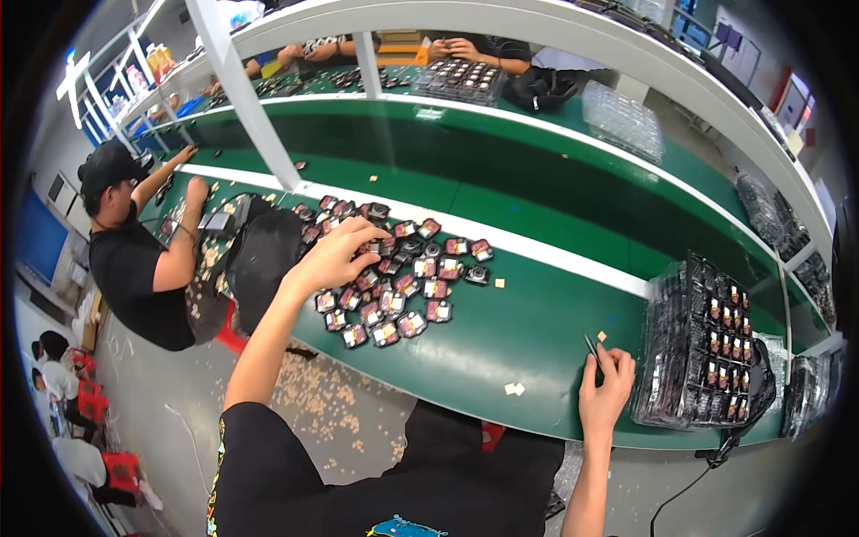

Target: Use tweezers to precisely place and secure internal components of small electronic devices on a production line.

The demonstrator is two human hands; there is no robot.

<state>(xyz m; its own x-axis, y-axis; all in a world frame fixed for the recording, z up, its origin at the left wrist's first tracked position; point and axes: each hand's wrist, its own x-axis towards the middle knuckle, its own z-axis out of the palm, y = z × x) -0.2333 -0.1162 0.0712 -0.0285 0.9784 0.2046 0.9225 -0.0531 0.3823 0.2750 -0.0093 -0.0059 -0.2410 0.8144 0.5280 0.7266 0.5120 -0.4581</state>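
Small square parts (394,286) heaped loose on green bench (537,322), near front edge; left hand (335,255) reaching in, fingers curled over one at pile's far side; right hand (607,385) pinching tweezers (591,347). Likely risks: nudging neighbours off edge, poking parts with tweezer tips

The fingertips of the left hand (335,255) are hidden among the small parts (394,277). What is pinched in the right hand (606,385) is too thin to be identified. The tray stack (702,345) contents are too small to be made out.
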